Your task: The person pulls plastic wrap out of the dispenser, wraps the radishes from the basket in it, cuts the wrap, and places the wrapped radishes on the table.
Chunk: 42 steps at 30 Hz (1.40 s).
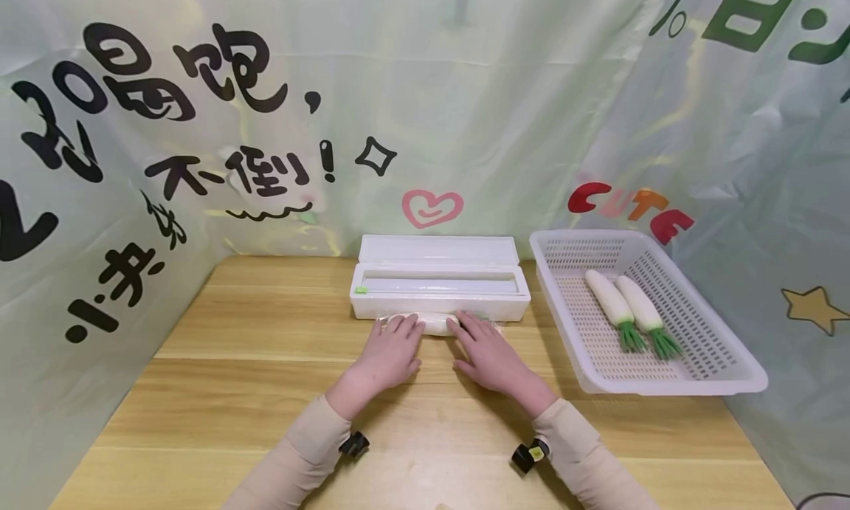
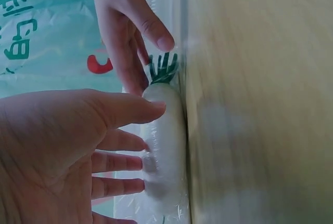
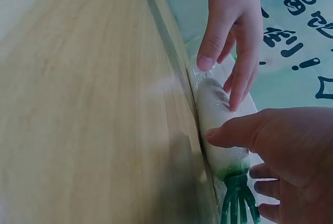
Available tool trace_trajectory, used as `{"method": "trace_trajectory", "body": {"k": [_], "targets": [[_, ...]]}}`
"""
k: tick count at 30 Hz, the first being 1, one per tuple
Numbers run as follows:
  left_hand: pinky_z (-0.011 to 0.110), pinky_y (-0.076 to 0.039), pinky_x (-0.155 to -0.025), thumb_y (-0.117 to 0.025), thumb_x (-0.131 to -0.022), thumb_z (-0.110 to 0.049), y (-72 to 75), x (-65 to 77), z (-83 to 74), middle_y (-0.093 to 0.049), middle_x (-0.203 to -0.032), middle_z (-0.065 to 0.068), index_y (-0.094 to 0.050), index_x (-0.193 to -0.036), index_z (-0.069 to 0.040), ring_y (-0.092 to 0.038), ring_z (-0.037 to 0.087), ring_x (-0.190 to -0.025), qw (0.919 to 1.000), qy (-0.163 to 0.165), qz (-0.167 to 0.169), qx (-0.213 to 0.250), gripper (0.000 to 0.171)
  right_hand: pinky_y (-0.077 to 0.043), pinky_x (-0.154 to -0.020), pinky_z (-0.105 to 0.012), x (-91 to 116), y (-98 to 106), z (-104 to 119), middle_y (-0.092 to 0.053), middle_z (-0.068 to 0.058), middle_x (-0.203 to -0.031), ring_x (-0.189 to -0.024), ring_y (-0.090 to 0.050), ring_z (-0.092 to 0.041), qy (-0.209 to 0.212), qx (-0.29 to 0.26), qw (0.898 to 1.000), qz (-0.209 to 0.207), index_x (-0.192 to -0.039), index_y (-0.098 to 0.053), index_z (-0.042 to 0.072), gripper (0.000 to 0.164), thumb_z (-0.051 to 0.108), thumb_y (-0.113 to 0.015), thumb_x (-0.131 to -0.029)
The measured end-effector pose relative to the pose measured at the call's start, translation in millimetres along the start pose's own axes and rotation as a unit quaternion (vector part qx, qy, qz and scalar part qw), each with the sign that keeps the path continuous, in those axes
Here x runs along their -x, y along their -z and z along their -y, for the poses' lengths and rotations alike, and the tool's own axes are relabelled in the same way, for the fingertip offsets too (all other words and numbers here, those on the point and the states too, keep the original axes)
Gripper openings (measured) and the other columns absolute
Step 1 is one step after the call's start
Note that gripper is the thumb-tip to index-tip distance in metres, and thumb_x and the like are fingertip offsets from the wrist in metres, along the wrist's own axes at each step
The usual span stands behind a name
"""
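Just in front of the white box (image 1: 440, 305), a white radish (image 1: 437, 323) lies lengthwise from left to right, with crinkled clear film (image 3: 213, 107) around it. Its green leaves (image 3: 240, 199) point toward the person's right, and both hands meet it from the near side. Whether the radish touches the box's front wall, I cannot tell.

The left hand (image 1: 390, 353) covers the plain, leafless end, while the right hand (image 1: 490, 353) lies at the leafy end. Neither grasps the radish: the fingers of both reach forward, extended and slightly spread, and lightly touch the wrapped thing. Each thumb sits on the near side, and the middle of the radish shows between the hands. The forearms, in beige sleeves (image 1: 302, 451), converge from the lower corners, with a black device at each wrist.

Behind the hands, the box stands with its lid (image 1: 437, 249) tipped back near the cloth backdrop (image 1: 491, 148). To the right, a white basket (image 1: 671, 387) holding two radishes (image 1: 609, 301) stands well apart from the right hand and reaches the right edge. Leftward and between the forearms, the wooden surface (image 1: 252, 347) stretches away.
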<state>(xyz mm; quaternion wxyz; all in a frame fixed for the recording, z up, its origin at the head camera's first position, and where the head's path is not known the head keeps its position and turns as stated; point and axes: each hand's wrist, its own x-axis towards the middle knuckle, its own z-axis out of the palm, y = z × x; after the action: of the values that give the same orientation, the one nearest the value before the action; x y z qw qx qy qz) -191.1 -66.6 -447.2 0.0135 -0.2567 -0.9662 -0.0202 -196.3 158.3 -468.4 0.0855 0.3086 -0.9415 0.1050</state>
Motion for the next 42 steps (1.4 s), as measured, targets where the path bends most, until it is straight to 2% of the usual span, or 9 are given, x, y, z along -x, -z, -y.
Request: {"method": "trace_trajectory", "body": {"k": [6, 13, 21, 26, 29, 32, 38, 42], "targets": [[0.061, -0.034, -0.111, -0.065, -0.092, -0.034, 8.4, 2.1, 8.1, -0.038, -0.154, 0.013, -0.045, -0.145, -0.011, -0.039, 0.035, -0.139, 0.9991, -0.011, -0.017, 0.037, 0.061, -0.035, -0.111, -0.059, 3.4, 6.7, -0.4, -0.043, -0.027, -0.147, -0.137, -0.040, -0.045, 0.007, -0.015, 0.999, -0.039, -0.141, -0.046, 0.000, 0.068, 0.023, -0.075, -0.084], [0.061, -0.039, -0.106, -0.064, -0.093, -0.031, 21.8, 0.6, 31.7, -0.047, -0.147, 0.015, -0.054, -0.137, -0.012, -0.046, 0.036, -0.134, 0.9941, -0.001, -0.098, 0.046, 0.049, -0.037, -0.109, -0.060, -4.7, 25.7, -3.1, -0.045, -0.027, -0.144, -0.137, -0.039, -0.046, 0.010, -0.028, 0.996, -0.083, -0.138, -0.049, 0.000, 0.062, 0.017, -0.074, -0.085], [0.062, -0.036, -0.107, -0.062, -0.094, -0.038, 32.2, 2.7, 72.6, -0.051, -0.143, 0.017, -0.055, -0.135, -0.010, -0.044, 0.041, -0.133, 0.9842, 0.060, -0.153, 0.066, 0.051, -0.041, -0.107, -0.055, -29.6, 38.6, 0.6, -0.051, -0.024, -0.138, -0.132, -0.045, -0.042, 0.038, -0.010, 0.990, -0.135, -0.133, -0.054, 0.001, 0.054, 0.018, -0.073, -0.086], [0.063, -0.029, -0.111, -0.060, -0.093, -0.044, 27.3, 2.4, 93.6, -0.047, -0.146, 0.017, -0.051, -0.139, -0.010, -0.040, 0.040, -0.136, 0.9746, 0.111, -0.179, 0.076, 0.058, -0.044, -0.104, -0.052, -50.1, 37.3, 8.4, -0.056, -0.021, -0.131, -0.127, -0.050, -0.039, 0.060, -0.009, 0.986, -0.156, -0.126, -0.058, 0.001, 0.046, 0.020, -0.072, -0.087], [0.062, -0.027, -0.113, -0.059, -0.094, -0.047, 21.9, 0.0, 100.7, -0.044, -0.149, 0.017, -0.047, -0.143, -0.010, -0.037, 0.040, -0.139, 0.9700, 0.128, -0.189, 0.084, 0.063, -0.044, -0.105, -0.050, -64.2, 34.4, 13.5, -0.058, -0.020, -0.128, -0.126, -0.051, -0.037, 0.072, -0.015, 0.984, -0.165, -0.123, -0.060, 0.001, 0.042, 0.020, -0.071, -0.087], [0.063, -0.023, -0.115, -0.054, -0.094, -0.054, 14.8, -4.3, 105.4, -0.037, -0.154, 0.017, -0.038, -0.149, -0.011, -0.030, 0.040, -0.144, 0.9693, 0.146, -0.180, 0.082, 0.071, -0.043, -0.107, -0.048, -79.9, 31.1, 19.1, -0.060, -0.018, -0.126, -0.126, -0.052, -0.036, 0.085, -0.028, 0.982, -0.166, -0.121, -0.062, 0.001, 0.039, 0.021, -0.070, -0.089], [0.066, -0.006, -0.118, -0.040, -0.094, -0.067, 0.3, -12.6, 109.7, -0.010, -0.164, 0.013, -0.014, -0.157, -0.013, -0.003, 0.033, -0.153, 0.9706, 0.183, -0.114, 0.107, 0.087, -0.044, -0.109, -0.042, -107.6, 20.2, 28.5, -0.063, -0.013, -0.125, -0.125, -0.055, -0.030, 0.101, -0.022, 0.982, -0.156, -0.119, -0.065, 0.004, 0.034, 0.025, -0.066, -0.092], [0.068, -0.006, -0.117, -0.034, -0.093, -0.071, -5.7, -14.9, 111.0, -0.004, -0.164, 0.012, -0.012, -0.157, -0.011, 0.000, 0.031, -0.153, 0.9715, 0.187, -0.086, 0.118, 0.090, -0.044, -0.109, -0.038, -124.3, 12.7, 35.5, -0.065, -0.012, -0.123, -0.124, -0.057, -0.027, 0.109, -0.030, 0.983, -0.146, -0.117, -0.067, 0.005, 0.031, 0.026, -0.064, -0.094]]}}
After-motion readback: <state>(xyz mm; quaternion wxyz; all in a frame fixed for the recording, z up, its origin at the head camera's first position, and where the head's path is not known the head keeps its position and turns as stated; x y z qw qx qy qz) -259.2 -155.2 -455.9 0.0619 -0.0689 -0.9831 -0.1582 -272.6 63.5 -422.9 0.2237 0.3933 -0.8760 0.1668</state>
